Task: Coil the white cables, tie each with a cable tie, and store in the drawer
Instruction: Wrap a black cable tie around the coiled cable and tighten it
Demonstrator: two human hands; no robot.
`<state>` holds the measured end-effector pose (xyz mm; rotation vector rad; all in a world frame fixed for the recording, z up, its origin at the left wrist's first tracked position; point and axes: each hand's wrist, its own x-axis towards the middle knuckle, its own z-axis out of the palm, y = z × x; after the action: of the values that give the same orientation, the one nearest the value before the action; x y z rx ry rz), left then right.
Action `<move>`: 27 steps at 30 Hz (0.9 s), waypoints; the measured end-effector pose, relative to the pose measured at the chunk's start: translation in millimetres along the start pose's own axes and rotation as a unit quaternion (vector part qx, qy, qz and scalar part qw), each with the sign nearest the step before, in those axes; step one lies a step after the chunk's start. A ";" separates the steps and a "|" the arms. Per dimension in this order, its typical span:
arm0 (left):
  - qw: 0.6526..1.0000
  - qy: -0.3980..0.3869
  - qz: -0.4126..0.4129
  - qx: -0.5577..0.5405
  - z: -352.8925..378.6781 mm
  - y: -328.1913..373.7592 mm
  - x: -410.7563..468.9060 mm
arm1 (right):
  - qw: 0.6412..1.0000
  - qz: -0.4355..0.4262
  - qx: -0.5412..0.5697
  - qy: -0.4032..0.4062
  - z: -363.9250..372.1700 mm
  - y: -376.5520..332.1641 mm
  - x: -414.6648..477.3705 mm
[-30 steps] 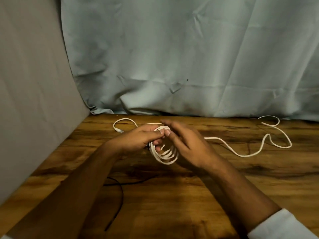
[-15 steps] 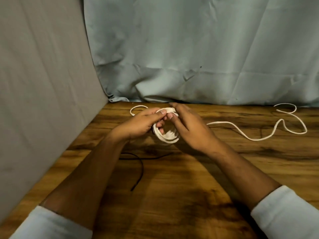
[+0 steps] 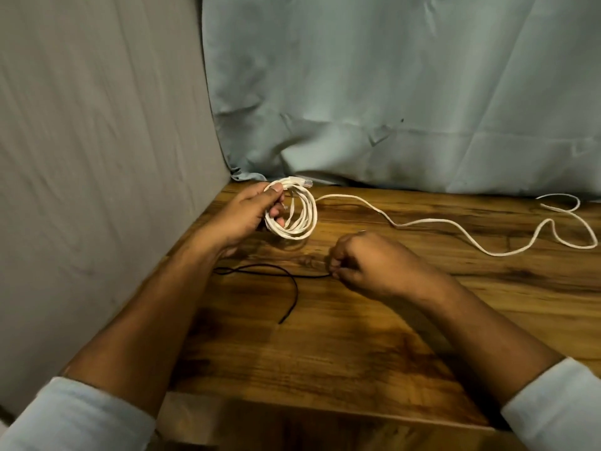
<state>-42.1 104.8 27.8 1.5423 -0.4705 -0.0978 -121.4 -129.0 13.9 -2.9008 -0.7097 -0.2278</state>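
Observation:
My left hand grips a coiled white cable at the back left of the wooden table, thumb pressed on top of the loops, with a connector end sticking out at the coil's top. A second white cable lies loose, snaking from beside the coil to the far right. My right hand rests on the table in front of the coil, its fingertips pinching one end of a thin black cable tie that curves leftward and toward me.
A grey cloth wall stands along the table's left side and a pale blue cloth hangs behind it. The table's near edge shows at the bottom. No drawer is in view.
My right hand left the coil and came down toward me onto the black tie's end. The left hand now holds the coil alone, and the view has shifted.

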 end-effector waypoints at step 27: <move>0.996 0.022 0.073 -0.036 101.5 37.4 83.9 | 0.730 0.043 0.623 0.278 -98.2 80.6 -18.2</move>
<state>-10.2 -17.9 79.3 1.4311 -0.5382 0.0317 -110.7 -225.3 98.1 -1.4316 -0.3488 -0.3829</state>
